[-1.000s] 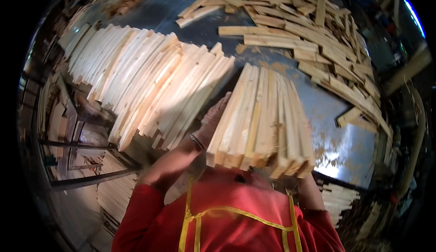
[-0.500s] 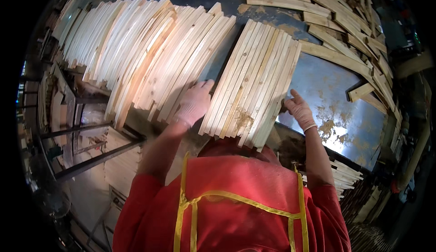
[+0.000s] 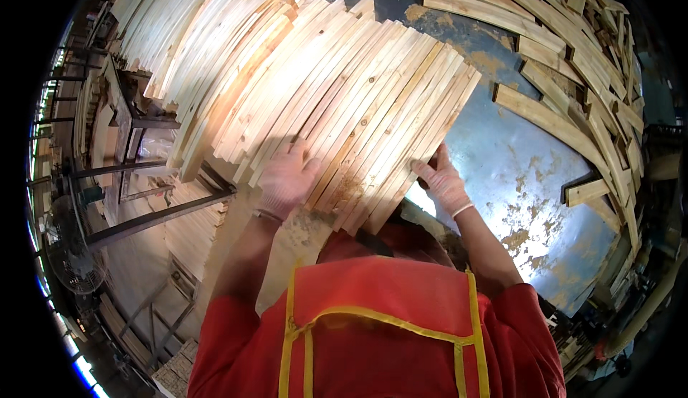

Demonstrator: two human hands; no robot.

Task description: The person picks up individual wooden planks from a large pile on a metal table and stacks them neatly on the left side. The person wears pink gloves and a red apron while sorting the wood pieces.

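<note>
A long row of pale wooden strips (image 3: 315,75) lies side by side on the metal table, their near ends uneven. My left hand (image 3: 289,178), in a pale glove, lies over the near ends with its fingers stretched out. At the row's right edge, my gloved right hand (image 3: 446,183) rests against the outermost strip, thumb and fingers apart. Some of its fingers are hidden from sight. Between the hands, the rightmost strips (image 3: 383,136) sit against the rest of the row; one bears a rough brown patch near its end.
Loose, longer boards (image 3: 552,111) are heaped at the right and far right. The metal table top (image 3: 494,176) carries patches of sawdust. A dark metal frame (image 3: 161,219) stands at the left, with a fan (image 3: 75,247) beyond it. My red apron (image 3: 387,290) has yellow edging.
The right bundle of strips has moved left, and the gap between it and the long row has shut. My right hand has come left to the bundle's edge. The view has shifted slightly.
</note>
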